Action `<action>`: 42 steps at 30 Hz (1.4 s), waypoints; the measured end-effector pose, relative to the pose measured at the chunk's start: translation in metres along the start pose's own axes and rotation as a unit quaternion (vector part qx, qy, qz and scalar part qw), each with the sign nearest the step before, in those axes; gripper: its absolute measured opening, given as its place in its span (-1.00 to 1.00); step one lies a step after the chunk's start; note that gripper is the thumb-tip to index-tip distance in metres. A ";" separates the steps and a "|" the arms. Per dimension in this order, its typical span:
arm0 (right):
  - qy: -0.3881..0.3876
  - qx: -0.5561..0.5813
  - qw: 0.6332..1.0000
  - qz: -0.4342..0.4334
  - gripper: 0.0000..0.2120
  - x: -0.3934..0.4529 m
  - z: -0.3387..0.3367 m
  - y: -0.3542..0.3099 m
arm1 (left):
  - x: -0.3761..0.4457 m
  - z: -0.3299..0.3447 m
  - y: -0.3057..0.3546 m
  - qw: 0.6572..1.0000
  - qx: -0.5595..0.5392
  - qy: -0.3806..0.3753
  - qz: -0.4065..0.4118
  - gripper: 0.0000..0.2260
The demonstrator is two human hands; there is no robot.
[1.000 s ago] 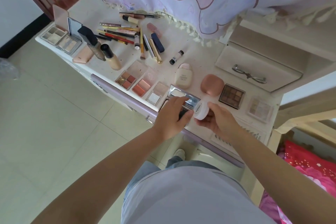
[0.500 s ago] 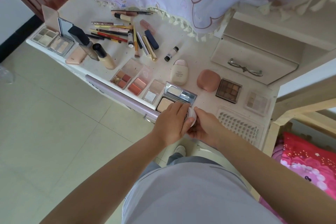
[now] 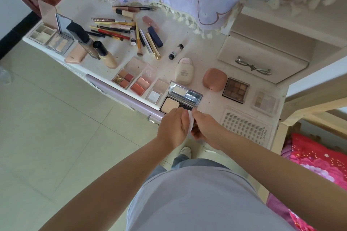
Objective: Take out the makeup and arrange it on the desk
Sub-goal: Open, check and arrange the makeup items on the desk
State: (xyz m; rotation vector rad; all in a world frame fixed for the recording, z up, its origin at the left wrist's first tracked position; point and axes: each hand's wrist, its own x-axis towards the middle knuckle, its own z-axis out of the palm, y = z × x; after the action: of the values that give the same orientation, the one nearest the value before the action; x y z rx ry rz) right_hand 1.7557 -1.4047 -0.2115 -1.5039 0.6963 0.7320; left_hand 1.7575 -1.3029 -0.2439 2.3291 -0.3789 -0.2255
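White jar (image 3: 190,124) now drawn back from the desk (image 3: 206,56); left hand (image 3: 173,127) and right hand (image 3: 206,131) pinch it together, probably opening it; powder compact (image 3: 181,99) just beyond.

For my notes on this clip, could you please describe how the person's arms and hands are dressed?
Both forearms are bare up to the frame edge, with no sleeves visible. The left hand and right hand wear no gloves, and no rings, watch or bracelets show. The nails look short; any polish is too small to tell.
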 end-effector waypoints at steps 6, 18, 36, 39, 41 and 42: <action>-0.035 -0.224 0.965 -0.131 -0.84 0.002 -0.021 0.001 | 0.009 0.003 0.003 0.946 -0.193 -0.055 -0.256 -0.62; 0.102 -0.220 0.944 -0.224 -0.63 0.028 -0.085 0.025 | 0.018 0.023 0.020 0.652 -0.521 -0.164 -0.526 -0.64; 0.081 -0.511 0.819 -0.248 -0.45 0.069 -0.094 0.017 | 0.019 0.048 0.031 0.661 -0.518 -0.059 -0.540 -0.73; 0.084 -0.498 0.830 -0.239 -0.41 0.064 -0.095 0.020 | 0.017 0.045 0.031 0.676 -0.499 -0.059 -0.539 -0.75; 0.098 -0.482 0.838 -0.236 -0.39 0.053 -0.099 0.022 | 0.013 0.042 0.031 0.699 -0.471 -0.083 -0.531 -0.78; 0.106 -0.476 0.841 -0.236 -0.40 0.046 -0.101 0.025 | 0.010 0.041 0.030 0.718 -0.450 -0.099 -0.522 -0.80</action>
State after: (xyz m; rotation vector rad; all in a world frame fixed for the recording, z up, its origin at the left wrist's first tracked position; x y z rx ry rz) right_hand 1.7688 -1.5072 -0.2592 -2.5785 0.0378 0.5348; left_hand 1.7497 -1.3535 -0.2511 1.2725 0.8536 -0.9585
